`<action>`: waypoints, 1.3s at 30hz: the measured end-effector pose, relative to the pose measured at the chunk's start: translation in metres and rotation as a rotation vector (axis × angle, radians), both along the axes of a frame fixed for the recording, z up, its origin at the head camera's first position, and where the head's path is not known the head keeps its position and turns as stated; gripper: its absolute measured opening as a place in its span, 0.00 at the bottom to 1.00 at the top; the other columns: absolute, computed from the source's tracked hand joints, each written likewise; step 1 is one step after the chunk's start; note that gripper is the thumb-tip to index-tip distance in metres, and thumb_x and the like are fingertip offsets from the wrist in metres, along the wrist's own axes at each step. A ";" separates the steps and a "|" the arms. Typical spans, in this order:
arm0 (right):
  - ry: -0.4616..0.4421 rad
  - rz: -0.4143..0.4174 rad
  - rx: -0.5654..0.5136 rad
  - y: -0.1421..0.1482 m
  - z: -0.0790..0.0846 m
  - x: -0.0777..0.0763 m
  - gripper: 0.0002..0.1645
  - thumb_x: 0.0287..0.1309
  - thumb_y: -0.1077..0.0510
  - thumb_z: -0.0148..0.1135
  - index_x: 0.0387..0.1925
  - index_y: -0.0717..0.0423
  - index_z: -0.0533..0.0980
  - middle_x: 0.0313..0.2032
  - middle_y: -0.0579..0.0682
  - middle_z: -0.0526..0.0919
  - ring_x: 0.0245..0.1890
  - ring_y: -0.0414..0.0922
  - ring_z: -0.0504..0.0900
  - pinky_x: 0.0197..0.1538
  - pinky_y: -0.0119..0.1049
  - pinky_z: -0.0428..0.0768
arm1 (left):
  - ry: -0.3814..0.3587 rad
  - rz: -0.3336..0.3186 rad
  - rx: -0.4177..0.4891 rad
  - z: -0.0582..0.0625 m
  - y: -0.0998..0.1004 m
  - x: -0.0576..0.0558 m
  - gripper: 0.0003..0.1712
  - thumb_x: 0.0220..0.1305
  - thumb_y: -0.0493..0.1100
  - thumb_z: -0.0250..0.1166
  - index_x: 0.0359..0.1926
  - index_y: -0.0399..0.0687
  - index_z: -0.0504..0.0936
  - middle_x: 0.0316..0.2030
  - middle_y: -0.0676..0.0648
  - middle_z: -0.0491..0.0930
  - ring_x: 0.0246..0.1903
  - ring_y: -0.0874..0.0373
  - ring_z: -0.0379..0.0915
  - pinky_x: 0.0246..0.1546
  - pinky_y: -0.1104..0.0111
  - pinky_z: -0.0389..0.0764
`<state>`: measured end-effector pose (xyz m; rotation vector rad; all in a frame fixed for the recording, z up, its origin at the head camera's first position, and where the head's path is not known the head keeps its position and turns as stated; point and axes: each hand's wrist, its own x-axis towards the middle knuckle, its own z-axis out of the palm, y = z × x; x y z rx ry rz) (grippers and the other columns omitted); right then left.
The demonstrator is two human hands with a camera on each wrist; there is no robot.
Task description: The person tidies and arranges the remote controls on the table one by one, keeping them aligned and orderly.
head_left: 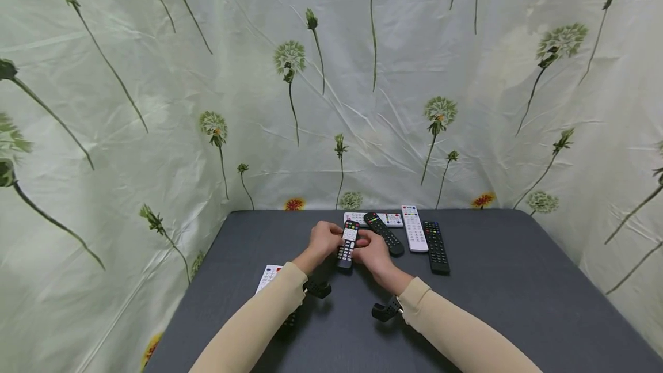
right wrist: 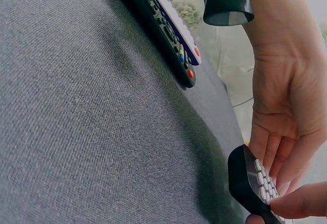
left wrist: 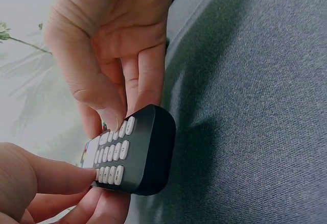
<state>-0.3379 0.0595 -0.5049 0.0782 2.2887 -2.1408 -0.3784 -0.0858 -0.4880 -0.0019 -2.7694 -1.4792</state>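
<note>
Both hands hold one black remote control with white buttons, its button side facing up. My left hand pinches its left edge, and my right hand grips the right edge. In the left wrist view the remote's blunt dark end points toward the camera, and it seems raised above the cloth, with a shadow beside it. The thumbs lie on or by the buttons from both sides. Past the right hand lies a black remote with coloured buttons, slanting by a white remote laid crosswise.
To the right, a white remote and another black remote lie lengthwise on the dark grey table. A white remote and a dark one are partly hidden under the left sleeve. A flowered curtain hangs behind.
</note>
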 end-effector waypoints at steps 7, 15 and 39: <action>-0.015 0.030 -0.007 0.003 0.006 0.006 0.40 0.46 0.78 0.60 0.65 0.68 0.70 0.42 0.64 0.79 0.31 0.51 0.84 0.39 0.51 0.85 | 0.029 -0.026 0.053 0.006 -0.005 0.010 0.13 0.55 0.30 0.72 0.44 0.38 0.88 0.38 0.43 0.86 0.33 0.55 0.81 0.27 0.64 0.83; -0.037 0.094 -0.074 0.002 0.019 0.016 0.38 0.51 0.76 0.62 0.66 0.69 0.68 0.44 0.66 0.79 0.33 0.47 0.84 0.45 0.51 0.84 | 0.007 -0.048 0.137 0.016 -0.016 0.023 0.14 0.56 0.30 0.72 0.46 0.36 0.87 0.31 0.46 0.84 0.29 0.56 0.81 0.27 0.64 0.84; -0.111 0.302 -0.164 -0.005 0.037 0.059 0.33 0.60 0.70 0.58 0.67 0.71 0.65 0.45 0.65 0.80 0.37 0.47 0.85 0.46 0.44 0.85 | -0.020 -0.097 0.185 0.023 -0.055 0.076 0.13 0.61 0.27 0.64 0.48 0.33 0.84 0.33 0.43 0.81 0.30 0.53 0.81 0.31 0.61 0.85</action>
